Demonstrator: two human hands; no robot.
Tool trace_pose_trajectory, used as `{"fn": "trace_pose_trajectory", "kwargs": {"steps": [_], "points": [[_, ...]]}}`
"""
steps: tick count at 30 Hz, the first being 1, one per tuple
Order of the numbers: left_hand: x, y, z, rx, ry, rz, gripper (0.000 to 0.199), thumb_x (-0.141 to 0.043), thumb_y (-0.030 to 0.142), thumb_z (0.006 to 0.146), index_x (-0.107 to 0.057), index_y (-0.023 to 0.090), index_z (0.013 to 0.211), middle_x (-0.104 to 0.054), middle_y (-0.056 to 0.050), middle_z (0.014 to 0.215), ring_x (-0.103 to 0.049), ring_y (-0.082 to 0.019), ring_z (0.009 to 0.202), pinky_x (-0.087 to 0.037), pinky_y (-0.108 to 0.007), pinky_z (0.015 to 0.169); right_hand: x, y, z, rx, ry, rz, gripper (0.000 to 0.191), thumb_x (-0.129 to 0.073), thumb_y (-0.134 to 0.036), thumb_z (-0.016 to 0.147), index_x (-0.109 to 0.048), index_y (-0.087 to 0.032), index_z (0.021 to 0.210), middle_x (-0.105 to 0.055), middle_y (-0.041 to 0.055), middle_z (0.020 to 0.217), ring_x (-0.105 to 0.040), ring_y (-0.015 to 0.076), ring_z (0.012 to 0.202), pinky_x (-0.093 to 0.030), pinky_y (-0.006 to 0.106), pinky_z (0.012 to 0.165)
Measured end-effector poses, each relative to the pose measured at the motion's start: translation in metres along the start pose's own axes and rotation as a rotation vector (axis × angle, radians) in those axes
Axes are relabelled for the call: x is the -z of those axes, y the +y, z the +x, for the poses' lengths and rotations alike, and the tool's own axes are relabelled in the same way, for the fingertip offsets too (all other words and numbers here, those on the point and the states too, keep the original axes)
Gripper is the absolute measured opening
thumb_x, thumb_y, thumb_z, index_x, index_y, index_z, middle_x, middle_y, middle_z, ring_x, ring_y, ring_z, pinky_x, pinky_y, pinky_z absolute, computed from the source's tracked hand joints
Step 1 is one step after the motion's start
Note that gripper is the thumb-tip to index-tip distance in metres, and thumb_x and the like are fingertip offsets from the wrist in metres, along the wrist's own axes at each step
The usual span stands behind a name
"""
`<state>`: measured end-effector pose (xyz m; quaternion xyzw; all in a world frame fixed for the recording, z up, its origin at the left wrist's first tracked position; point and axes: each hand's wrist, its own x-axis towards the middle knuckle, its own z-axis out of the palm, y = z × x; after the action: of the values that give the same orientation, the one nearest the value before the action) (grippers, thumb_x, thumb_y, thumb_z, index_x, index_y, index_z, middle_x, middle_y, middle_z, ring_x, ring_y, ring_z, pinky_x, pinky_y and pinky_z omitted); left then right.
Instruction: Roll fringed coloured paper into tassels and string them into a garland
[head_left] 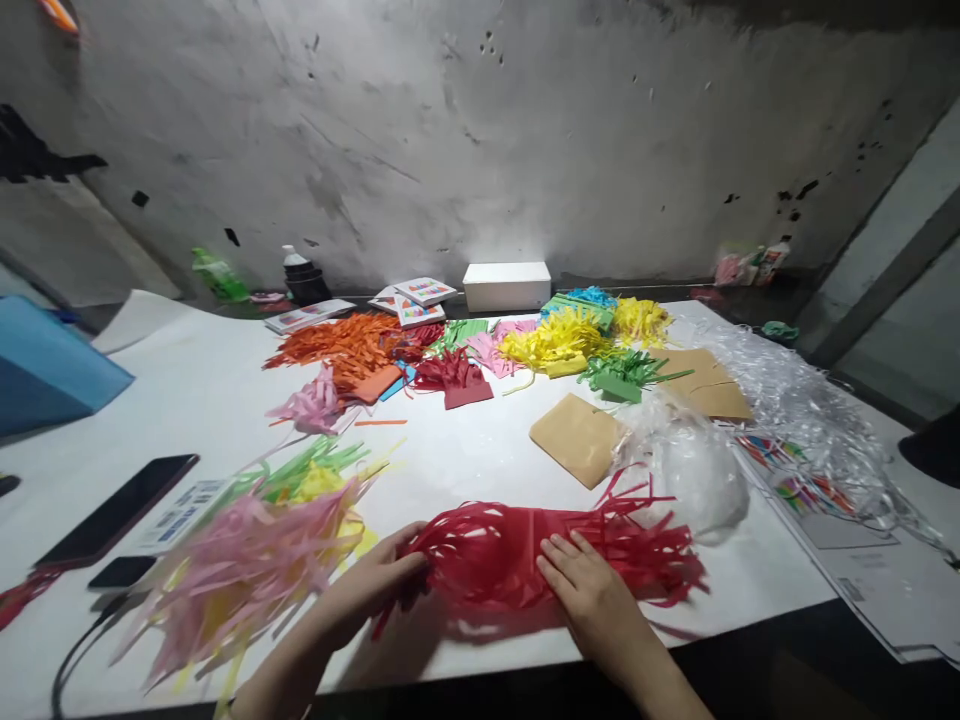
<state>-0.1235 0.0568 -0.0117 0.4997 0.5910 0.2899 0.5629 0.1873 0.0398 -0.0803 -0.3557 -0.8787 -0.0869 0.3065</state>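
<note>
A sheet of red tissue paper (517, 550) with fringed ends lies across the front of the white table, strips fanning out at its right end. At its left end, my left hand (386, 575) is closed around the bunched strips, its fingertips partly hidden under them. My right hand (589, 590) rests flat on the sheet, right of its uncut middle, fingers stretched out and slightly apart. Left of my left hand is a loose pile of pink fringed paper (255, 560), mixed with yellow and green strips.
Orange (345, 345), dark red (454, 375), yellow (555, 340) and green (619, 375) tassels lie farther back. Brown paper (577, 438), a clear plastic bag (686, 465) and shiny clear strips (810, 410) are at right. A phone (116, 508) lies left; a white box (507, 287) stands behind.
</note>
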Motion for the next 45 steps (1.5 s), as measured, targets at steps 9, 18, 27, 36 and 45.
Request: {"fn": "trace_pose_trajectory", "kwargs": {"steps": [9,18,27,36,45], "points": [[-0.067,-0.019,-0.021,-0.847,0.025,0.922,0.038,-0.061,0.013,0.089,-0.059,0.026,0.124,-0.064,-0.010,0.125,-0.057,-0.025,0.117,-0.049,-0.041,0.100,0.000,-0.009,-0.007,-0.050,-0.187,0.156,0.045,-0.062,-0.022,0.089,-0.059,-0.013,0.133,-0.061,0.0139,0.137,-0.057,0.0314,0.127,-0.055,0.051,0.101],[-0.085,-0.031,-0.004,-0.821,-0.067,0.899,0.025,-0.062,0.006,0.089,-0.064,0.022,0.109,-0.071,-0.004,0.111,-0.059,-0.023,0.107,-0.045,-0.038,0.095,0.024,-0.014,-0.016,-0.059,-0.064,0.098,0.032,-0.054,-0.013,0.095,-0.062,-0.010,0.125,-0.067,0.0164,0.125,-0.060,0.0284,0.119,-0.050,0.050,0.101],[-0.088,-0.036,-0.007,-0.865,-0.032,0.894,0.018,-0.058,0.010,0.094,-0.064,0.021,0.107,-0.074,-0.004,0.109,-0.061,-0.022,0.100,-0.045,-0.037,0.089,0.006,-0.026,-0.007,-0.347,-0.054,0.068,0.036,-0.043,0.002,0.083,-0.070,-0.013,0.102,-0.074,0.0101,0.107,-0.064,0.0272,0.104,-0.038,0.049,0.106],[-0.094,-0.016,0.006,-0.418,0.023,0.898,0.018,-0.052,0.010,0.095,-0.066,0.020,0.089,-0.074,-0.003,0.087,-0.066,-0.020,0.082,-0.048,-0.030,0.075,0.014,-0.015,0.013,-0.411,-0.237,0.183,0.022,-0.056,-0.005,0.090,-0.067,-0.021,0.100,-0.072,0.0016,0.087,-0.065,0.0206,0.081,-0.048,0.034,0.077],[-0.101,0.008,0.040,-0.214,0.187,0.915,0.021,-0.050,0.021,0.096,-0.061,0.019,0.078,-0.073,-0.007,0.079,-0.068,-0.023,0.075,-0.039,-0.029,0.062,-0.008,0.004,0.044,-0.579,-0.319,-0.032,0.010,-0.066,-0.016,0.091,-0.062,-0.019,0.081,-0.069,0.0014,0.062,-0.065,0.0211,0.053,-0.035,0.029,0.050]]}}
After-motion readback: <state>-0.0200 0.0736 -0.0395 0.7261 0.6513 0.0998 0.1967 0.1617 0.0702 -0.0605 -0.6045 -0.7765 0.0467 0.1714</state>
